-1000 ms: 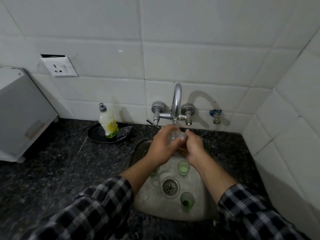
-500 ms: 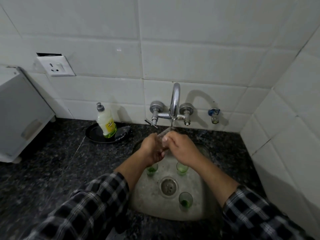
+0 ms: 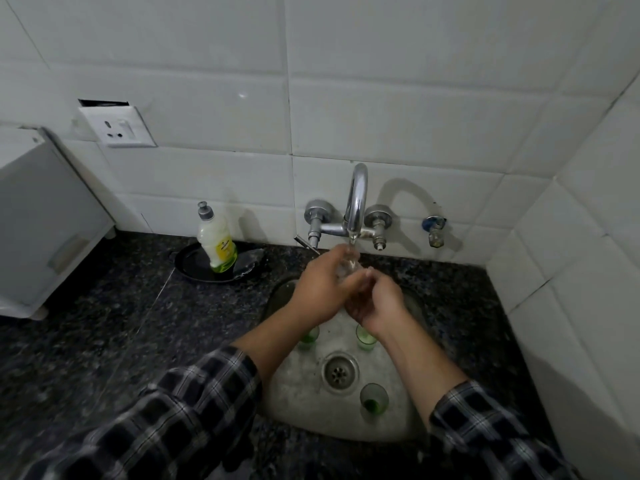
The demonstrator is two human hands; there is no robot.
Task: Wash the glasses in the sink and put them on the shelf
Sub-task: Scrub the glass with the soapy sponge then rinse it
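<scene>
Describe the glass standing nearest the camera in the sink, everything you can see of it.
The small glass looks like clear, green-tinted glass with some green liquid at its bottom. It stands upright, mouth up, on the steel sink floor, just right of and nearer than the drain. Neither hand touches it; it stands apart from the other glasses.

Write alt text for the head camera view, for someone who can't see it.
Two hands, left hand and right hand, hold a clear glass under the faucet above a steel sink. Three green-tinted glasses stand in the basin, and a dish soap bottle sits on the dark counter to the left.
</scene>
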